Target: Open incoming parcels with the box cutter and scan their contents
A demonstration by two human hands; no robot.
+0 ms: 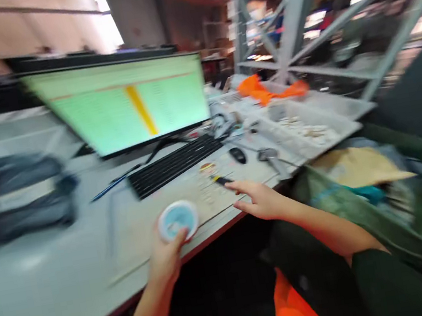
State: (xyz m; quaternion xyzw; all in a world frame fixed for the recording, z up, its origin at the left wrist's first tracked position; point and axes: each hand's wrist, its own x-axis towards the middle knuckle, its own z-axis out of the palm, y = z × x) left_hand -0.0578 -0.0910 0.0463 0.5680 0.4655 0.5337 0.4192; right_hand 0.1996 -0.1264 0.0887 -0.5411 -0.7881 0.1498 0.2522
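In my left hand [169,255] is a small round object with a white rim and a pale blue face [178,219], perhaps a tub or its lid; my thumb presses on its near edge. The picture is blurred, so its exact kind is unclear. My right hand [259,199] reaches over the desk with the index finger stretched out and the thumb apart below it. Its fingertips are at the near end of a slim black and yellow tool [222,180], which looks like a utility knife. Small pale pieces [207,191] lie just left of that tool.
A black keyboard [175,165] and a mouse [238,155] lie beyond my hands, before a lit monitor [124,105]. A blue pen [108,188] is at left, near a dark wrapped bundle [23,194]. At right stand a white tray [336,127] and a green sack [326,186].
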